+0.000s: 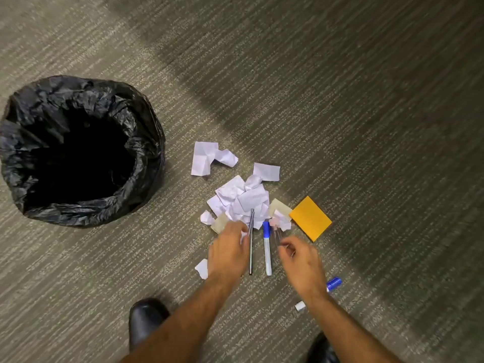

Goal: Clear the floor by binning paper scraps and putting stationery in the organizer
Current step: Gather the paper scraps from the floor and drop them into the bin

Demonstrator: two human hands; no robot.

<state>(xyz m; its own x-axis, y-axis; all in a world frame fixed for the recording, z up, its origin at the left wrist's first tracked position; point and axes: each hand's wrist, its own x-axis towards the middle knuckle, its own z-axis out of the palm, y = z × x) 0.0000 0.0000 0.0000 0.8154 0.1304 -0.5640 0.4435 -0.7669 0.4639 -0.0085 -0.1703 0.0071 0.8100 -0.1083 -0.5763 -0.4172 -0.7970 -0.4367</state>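
**Both hands down at the paper pile**

Low in the centre of the frame, I see both bare hands reaching over the grey ribbed carpet (340,100) toward a heap of white paper scraps (245,199). The left hand (228,251) is curled, its fingertips closed on a small white scrap at the near edge of the heap. Just beside it lies a thin dark pen (251,247), pointing up the frame into the pile. The right hand (301,265) has its thumb and forefinger drawn together, but motion blur keeps me from telling whether anything is pinched between them.

Between the hands lies a white marker with a blue cap (267,247), cap toward the heap. An orange sticky-note pad (311,218) sits right of the pile, touching a beige slip. More loose scraps lie above the heap, and one lies by the left wrist. A second blue-capped item (334,283) pokes out from behind the right forearm, with a small white piece (300,306) near it.

At the left of the frame stands the bin with a black liner (86,95), mouth open and dark inside. Two black shoes (146,320) show along the bottom edge.
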